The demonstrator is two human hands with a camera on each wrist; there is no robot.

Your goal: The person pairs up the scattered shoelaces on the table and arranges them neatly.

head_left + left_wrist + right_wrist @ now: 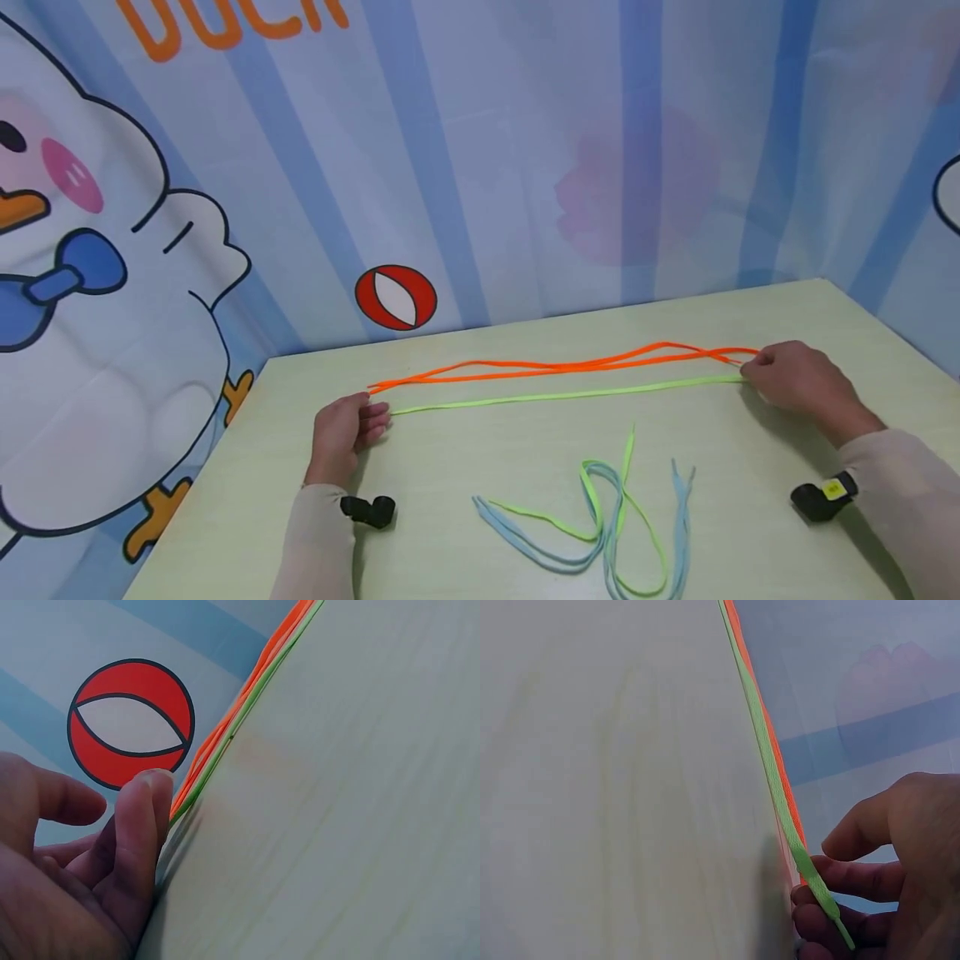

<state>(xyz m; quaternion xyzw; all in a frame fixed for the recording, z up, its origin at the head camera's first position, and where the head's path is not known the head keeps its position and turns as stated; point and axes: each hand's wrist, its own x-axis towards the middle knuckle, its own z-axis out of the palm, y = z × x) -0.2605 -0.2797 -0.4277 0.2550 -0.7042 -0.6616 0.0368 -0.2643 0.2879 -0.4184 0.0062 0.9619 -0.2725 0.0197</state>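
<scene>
A light green shoelace point(570, 395) lies stretched almost straight across the table between the two hands. At its left end, my left hand point(341, 433) rests with the fingertips touching or just beside it; in the left wrist view the thumb stands apart from the fingers point(139, 832), which partly hide that end. My right hand point(802, 383) is at the other end. In the right wrist view the green lace's tip point(821, 896) lies across the loosely bent fingers, the thumb apart from them. Just behind runs a bundle of orange shoelaces point(555, 367), its ends near both hands.
Tangled pale blue shoelaces point(551, 562) and a green one point(652, 533) lie at the front middle of the table point(420, 467). A printed cloth backdrop point(510, 167) rises behind the table and along its sides. Each wrist carries a small black camera point(369, 510).
</scene>
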